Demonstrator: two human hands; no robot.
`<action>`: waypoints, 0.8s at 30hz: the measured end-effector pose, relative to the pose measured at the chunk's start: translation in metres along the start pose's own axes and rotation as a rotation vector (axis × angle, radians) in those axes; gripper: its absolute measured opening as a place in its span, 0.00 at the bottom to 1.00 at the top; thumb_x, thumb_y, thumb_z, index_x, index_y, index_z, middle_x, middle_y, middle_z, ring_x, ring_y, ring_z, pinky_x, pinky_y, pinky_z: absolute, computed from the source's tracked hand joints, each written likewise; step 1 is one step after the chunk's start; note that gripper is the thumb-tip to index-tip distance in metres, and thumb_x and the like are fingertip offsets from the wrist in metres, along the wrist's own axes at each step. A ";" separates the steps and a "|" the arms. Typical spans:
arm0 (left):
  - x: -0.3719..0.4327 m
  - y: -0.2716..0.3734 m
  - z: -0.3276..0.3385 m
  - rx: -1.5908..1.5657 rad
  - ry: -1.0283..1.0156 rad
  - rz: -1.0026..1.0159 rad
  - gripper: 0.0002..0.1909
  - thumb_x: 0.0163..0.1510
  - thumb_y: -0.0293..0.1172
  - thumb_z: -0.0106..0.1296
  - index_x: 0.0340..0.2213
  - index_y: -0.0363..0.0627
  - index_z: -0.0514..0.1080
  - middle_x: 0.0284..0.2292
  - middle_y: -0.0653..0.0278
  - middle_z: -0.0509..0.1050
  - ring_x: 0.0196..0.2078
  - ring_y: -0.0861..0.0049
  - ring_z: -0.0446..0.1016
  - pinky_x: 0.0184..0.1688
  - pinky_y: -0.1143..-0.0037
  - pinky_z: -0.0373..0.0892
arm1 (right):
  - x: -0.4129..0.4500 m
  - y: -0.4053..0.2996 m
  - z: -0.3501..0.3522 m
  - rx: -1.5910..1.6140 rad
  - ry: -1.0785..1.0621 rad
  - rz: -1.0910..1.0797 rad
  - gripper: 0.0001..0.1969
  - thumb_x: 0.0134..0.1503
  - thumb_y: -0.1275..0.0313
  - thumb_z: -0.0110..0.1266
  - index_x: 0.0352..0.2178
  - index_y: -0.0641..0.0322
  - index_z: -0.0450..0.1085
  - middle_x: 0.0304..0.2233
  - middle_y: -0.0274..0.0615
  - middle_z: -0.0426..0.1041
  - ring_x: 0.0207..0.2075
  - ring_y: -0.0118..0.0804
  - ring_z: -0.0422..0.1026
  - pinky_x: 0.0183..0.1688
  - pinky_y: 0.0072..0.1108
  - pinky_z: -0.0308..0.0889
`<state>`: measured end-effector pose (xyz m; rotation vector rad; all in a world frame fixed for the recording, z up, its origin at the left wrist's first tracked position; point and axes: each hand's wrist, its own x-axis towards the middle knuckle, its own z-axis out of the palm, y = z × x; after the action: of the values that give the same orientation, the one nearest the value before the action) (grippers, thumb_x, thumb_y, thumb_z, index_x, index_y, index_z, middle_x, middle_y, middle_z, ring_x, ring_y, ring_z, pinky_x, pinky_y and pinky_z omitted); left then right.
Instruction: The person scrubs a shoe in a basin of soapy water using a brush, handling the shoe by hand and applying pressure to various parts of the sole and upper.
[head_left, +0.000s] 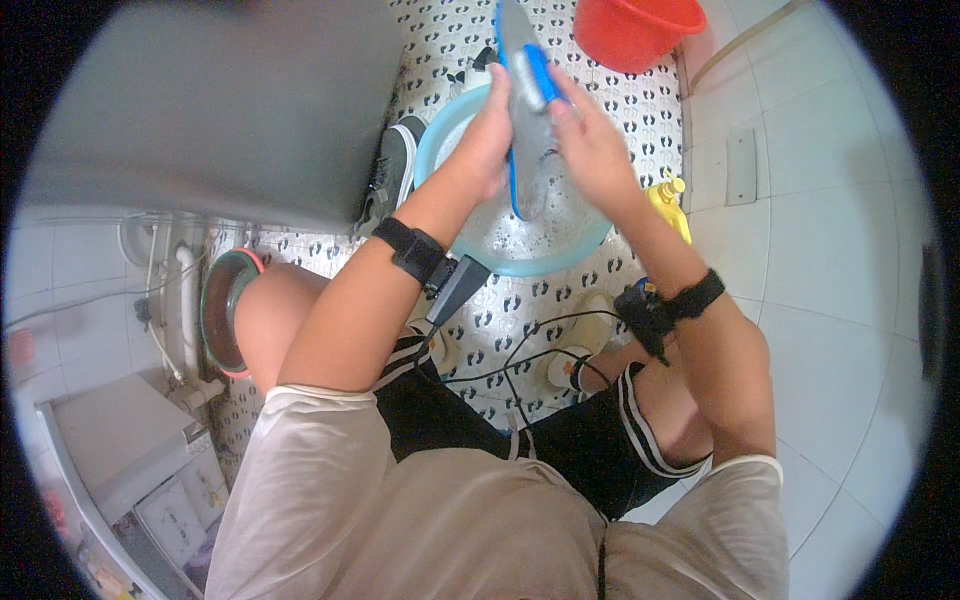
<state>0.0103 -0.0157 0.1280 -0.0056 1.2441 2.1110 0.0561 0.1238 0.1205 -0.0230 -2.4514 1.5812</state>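
My left hand (489, 142) grips a long grey shoe insole with a blue edge (531, 180) by its side, thumb pointing up. The insole stands steeply tilted above a light-blue basin (517, 266) of sudsy water (510, 232). In my right hand (596, 146) is a blue-backed scrub brush (543, 73), its white bristles against the insole's grey face. That hand and the brush are slightly blurred. The basin's far rim is partly hidden behind my hands and the insole.
A dark sneaker (391, 169) leans beside the basin's left rim. To the right stands a yellow pump bottle (669, 206), with a red bucket (637, 34) farther back. A large grey panel (225, 112) fills the upper left. Black cables (506, 367) hang between my wrist straps.
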 end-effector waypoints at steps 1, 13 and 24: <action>0.003 0.003 -0.009 0.002 0.004 0.004 0.42 0.59 0.69 0.23 0.58 0.48 0.61 0.49 0.57 0.72 0.50 0.66 0.72 0.55 0.66 0.66 | -0.008 -0.007 0.008 0.004 -0.003 -0.004 0.23 0.64 0.64 0.44 0.60 0.46 0.60 0.31 0.51 0.74 0.28 0.40 0.75 0.36 0.28 0.70; 0.006 0.008 -0.027 -0.166 0.048 0.022 0.50 0.56 0.72 0.14 0.55 0.40 0.62 0.47 0.57 0.73 0.48 0.61 0.72 0.56 0.62 0.66 | -0.048 -0.028 0.043 -0.060 0.091 -0.113 0.23 0.63 0.62 0.44 0.60 0.42 0.59 0.29 0.60 0.75 0.30 0.58 0.76 0.34 0.38 0.71; 0.006 0.016 -0.024 -0.208 0.004 0.042 0.46 0.57 0.71 0.16 0.57 0.46 0.61 0.52 0.56 0.70 0.55 0.64 0.68 0.59 0.62 0.63 | -0.017 -0.006 0.023 -0.109 -0.046 -0.165 0.23 0.63 0.62 0.44 0.60 0.40 0.60 0.34 0.58 0.76 0.31 0.56 0.77 0.36 0.37 0.71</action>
<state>-0.0103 -0.0360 0.1254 -0.0766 1.0302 2.2688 0.0693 0.0986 0.1138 0.1947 -2.5001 1.3935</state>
